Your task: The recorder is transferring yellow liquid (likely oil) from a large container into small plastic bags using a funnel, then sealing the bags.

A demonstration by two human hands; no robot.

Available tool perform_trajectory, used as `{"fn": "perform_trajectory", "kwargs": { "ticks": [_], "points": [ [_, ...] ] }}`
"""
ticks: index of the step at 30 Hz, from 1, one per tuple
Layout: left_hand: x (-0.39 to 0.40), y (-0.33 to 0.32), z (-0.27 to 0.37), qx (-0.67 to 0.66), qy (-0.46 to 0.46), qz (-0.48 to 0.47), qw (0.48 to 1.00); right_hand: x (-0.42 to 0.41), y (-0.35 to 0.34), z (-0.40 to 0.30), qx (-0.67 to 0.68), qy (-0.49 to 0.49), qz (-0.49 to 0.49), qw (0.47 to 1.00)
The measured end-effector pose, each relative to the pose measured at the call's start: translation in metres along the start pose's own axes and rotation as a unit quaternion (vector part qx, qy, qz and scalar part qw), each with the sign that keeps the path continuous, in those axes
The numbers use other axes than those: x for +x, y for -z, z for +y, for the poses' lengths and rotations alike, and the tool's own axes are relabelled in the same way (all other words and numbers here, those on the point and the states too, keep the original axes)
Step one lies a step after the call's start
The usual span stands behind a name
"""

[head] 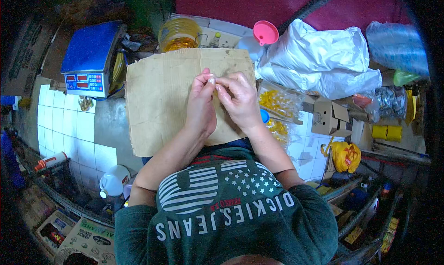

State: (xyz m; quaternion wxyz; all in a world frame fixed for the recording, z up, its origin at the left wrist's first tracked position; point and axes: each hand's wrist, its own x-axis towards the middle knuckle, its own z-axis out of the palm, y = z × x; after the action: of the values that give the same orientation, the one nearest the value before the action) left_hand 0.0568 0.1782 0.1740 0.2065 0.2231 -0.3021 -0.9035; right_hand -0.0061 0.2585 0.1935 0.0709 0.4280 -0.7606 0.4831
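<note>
Both my hands are raised close together above a flat sheet of brown cardboard [159, 102] that lies across my lap. Between the thumb and forefinger of my left hand [203, 107] is a small, pale, shiny piece [211, 80], too small to name. The fingertips of my right hand [237, 100] are pinched together and meet it from the right side. The fingers partly hide the piece. Dark stains mark the upper right of the cardboard.
A digital scale [86, 53] stands at left. Beyond the cardboard are a ribbed container of yellow liquid [180, 34], a small bottle [215, 39] and a pink funnel [265, 32]. White plastic sacks [315, 53] and trays of yellow packets [279, 100] sit at right. A white jug [114, 180] is lower left.
</note>
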Motion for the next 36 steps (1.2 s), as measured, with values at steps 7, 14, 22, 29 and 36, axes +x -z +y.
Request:
{"fn": "perform_trajectory", "kwargs": {
  "ticks": [7, 14, 22, 29, 36],
  "points": [
    [-0.005, -0.003, -0.002, -0.058, 0.026, 0.006, 0.998, -0.001, -0.01, 0.0, -0.089, 0.075, 0.044, 0.992],
    [0.007, 0.011, -0.006, 0.085, -0.113, -0.023, 0.99, 0.007, -0.006, 0.003, -0.09, 0.062, 0.072, 0.991],
    [0.006, 0.02, 0.015, 0.34, -0.175, -0.116, 0.917, 0.004, 0.005, 0.012, -0.069, 0.077, 0.041, 0.994],
    [0.015, 0.017, 0.018, 0.169, -0.012, -0.164, 0.972, 0.001, 0.014, 0.021, 0.066, -0.028, -0.033, 0.997],
    [0.013, 0.009, 0.014, 0.145, -0.007, -0.126, 0.981, -0.005, 0.032, 0.008, -0.016, 0.038, -0.062, 0.997]
  ]
}}
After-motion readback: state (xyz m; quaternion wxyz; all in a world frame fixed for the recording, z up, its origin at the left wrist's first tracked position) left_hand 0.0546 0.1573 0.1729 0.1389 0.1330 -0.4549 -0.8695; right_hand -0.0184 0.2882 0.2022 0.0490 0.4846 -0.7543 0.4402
